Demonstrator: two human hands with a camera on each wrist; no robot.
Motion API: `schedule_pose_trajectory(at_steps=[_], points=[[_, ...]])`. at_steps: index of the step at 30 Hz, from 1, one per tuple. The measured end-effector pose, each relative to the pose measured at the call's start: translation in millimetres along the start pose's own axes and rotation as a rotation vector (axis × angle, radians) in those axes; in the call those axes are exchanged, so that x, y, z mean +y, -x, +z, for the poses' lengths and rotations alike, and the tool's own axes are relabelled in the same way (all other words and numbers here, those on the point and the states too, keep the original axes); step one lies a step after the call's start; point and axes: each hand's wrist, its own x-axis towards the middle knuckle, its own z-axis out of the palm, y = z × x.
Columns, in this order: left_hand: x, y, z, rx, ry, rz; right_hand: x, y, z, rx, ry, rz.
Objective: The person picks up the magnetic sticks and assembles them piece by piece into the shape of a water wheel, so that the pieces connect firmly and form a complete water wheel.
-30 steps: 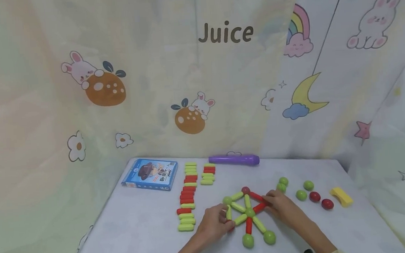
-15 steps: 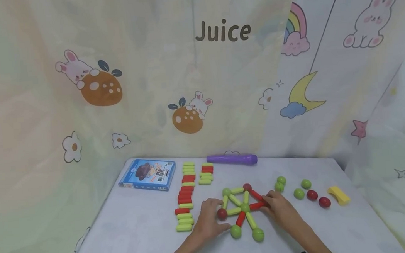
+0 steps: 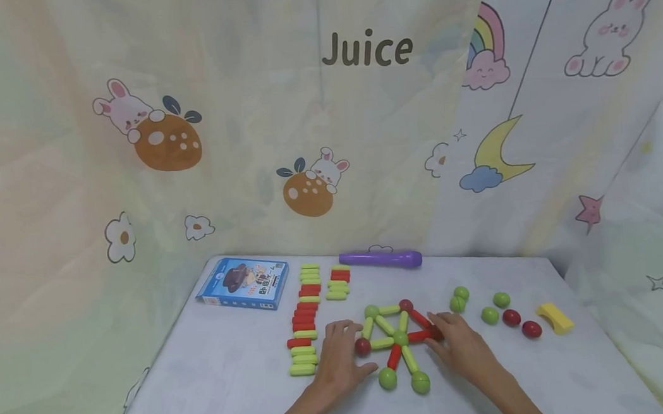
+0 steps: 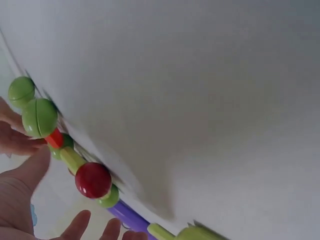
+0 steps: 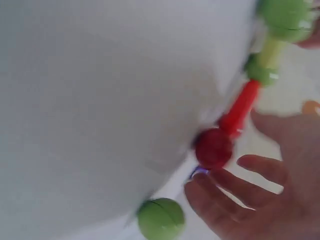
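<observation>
A wheel-like frame of toy sticks and balls lies on the table, with spokes running from a green hub ball (image 3: 400,337). My left hand (image 3: 337,357) is at its left side, fingers spread around a red ball (image 3: 363,346) without gripping it. On the frame's right my right hand (image 3: 462,344) has its fingers beside another red ball (image 5: 214,148); its thumb stays apart from the red stick (image 5: 242,107) there. Two green balls, the left one (image 3: 387,378) and the right one (image 3: 420,382), end the near spokes. A third red ball (image 3: 406,306) tops the frame.
Rows of yellow-green and red sticks (image 3: 304,322) lie left of the frame. Behind are a blue box (image 3: 247,283) and a purple microphone-like toy (image 3: 380,259). Loose green balls (image 3: 489,315), red balls (image 3: 531,329) and a yellow arch block (image 3: 555,319) lie to the right.
My left hand has let go of the left red ball and opened beside it. That ball has shifted left and away from me, the near green balls leftward. My right hand's grip has loosened.
</observation>
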Motion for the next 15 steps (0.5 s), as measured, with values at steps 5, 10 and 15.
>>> schedule_pose_trajectory(at_steps=[5,10,15], points=[[0.3,1.5,-2.8,-0.04,-0.004,-0.009,-5,18.7,1,-0.104,-0.111,-0.021],[5.1,2.0,-1.1,-0.077,0.0,0.007,-10,22.6,6,-0.114,-0.078,-0.052],[9.5,1.7,2.6,-0.098,-0.005,0.017,-6,23.5,3,-0.109,-0.079,-0.072]])
